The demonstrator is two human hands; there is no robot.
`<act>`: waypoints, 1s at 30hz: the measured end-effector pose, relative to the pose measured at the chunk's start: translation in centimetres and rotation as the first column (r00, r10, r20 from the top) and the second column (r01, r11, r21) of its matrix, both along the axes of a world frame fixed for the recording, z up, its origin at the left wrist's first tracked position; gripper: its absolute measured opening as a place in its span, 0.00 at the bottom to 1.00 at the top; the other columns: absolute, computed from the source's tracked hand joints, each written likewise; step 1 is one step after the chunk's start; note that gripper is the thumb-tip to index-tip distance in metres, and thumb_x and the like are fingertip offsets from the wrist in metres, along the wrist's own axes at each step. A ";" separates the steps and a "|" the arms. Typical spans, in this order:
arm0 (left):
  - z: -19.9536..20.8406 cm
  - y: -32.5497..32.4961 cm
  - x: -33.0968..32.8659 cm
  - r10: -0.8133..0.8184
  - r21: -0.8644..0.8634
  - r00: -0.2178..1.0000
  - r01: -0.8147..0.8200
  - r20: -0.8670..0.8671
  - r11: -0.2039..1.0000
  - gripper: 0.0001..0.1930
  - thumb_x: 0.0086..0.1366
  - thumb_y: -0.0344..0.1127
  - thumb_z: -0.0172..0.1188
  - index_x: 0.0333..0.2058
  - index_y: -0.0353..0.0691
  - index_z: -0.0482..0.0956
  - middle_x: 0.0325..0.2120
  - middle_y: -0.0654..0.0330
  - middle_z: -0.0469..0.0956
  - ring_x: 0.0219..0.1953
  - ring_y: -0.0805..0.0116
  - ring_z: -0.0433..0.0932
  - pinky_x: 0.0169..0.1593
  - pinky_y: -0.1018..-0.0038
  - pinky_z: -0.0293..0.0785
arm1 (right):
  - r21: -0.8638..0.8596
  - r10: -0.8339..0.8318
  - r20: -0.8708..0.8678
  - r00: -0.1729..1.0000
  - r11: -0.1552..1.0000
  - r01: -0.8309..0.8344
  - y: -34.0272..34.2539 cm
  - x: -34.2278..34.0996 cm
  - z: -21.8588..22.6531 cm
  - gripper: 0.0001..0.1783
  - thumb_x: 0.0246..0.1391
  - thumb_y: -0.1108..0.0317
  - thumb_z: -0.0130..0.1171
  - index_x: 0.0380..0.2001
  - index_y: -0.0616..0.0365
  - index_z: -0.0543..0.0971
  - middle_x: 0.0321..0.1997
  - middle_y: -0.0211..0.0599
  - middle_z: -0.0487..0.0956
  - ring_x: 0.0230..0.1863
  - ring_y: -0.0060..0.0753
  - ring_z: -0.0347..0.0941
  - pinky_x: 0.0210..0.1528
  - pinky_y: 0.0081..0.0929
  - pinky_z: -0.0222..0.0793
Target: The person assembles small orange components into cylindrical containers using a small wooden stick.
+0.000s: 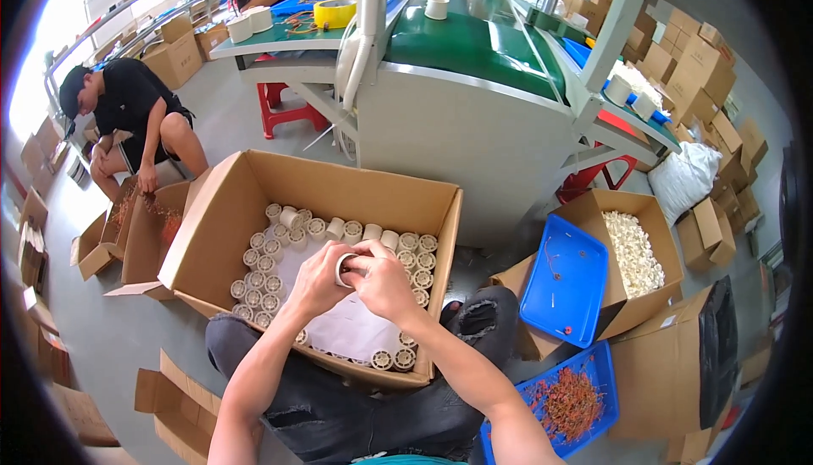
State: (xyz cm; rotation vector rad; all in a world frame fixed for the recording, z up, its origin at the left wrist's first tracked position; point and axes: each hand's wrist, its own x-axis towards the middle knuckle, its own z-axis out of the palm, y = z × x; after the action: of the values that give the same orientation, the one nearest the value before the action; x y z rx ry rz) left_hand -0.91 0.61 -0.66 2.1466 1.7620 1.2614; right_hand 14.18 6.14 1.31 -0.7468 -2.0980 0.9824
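Both hands are together above a large open carton [339,184] in front of my knees. Between them is a white plastic cylinder [342,270], its round open end showing. My left hand [313,285] is closed around its left side. The fingers of my right hand [383,285] are closed on its right side and over its top; some fingertips are hidden. Inside the carton, similar white cylinders [269,283] stand or lie in rows along the walls. A pale paper sheet [356,334] covers the middle, beneath my hands.
At right, an empty blue tray [550,296] rests beside a carton of small white parts [635,257]. A lower blue tray [608,380] holds orange-red wires [569,401]. Ahead stands a green conveyor [474,37]. A seated person [135,101] handles wires in boxes at left.
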 end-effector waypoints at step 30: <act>0.0 -0.1 -0.6 -0.081 0.086 0.996 0.077 0.045 0.993 0.28 0.42 0.29 0.74 0.44 0.38 0.71 0.36 0.52 0.77 0.37 0.49 0.78 0.38 0.62 0.76 | -0.113 -0.007 -0.200 0.980 0.993 -0.016 -0.3 -0.5 0.0 0.08 0.44 0.76 0.67 0.31 0.59 0.87 0.40 0.39 0.77 0.37 0.38 0.78 0.41 0.32 0.76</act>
State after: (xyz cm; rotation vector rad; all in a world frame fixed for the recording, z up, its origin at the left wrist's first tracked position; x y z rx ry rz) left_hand -1.48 0.54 -0.62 2.1871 1.6164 1.3791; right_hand 13.67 5.86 1.30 -0.6700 -1.8838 1.1394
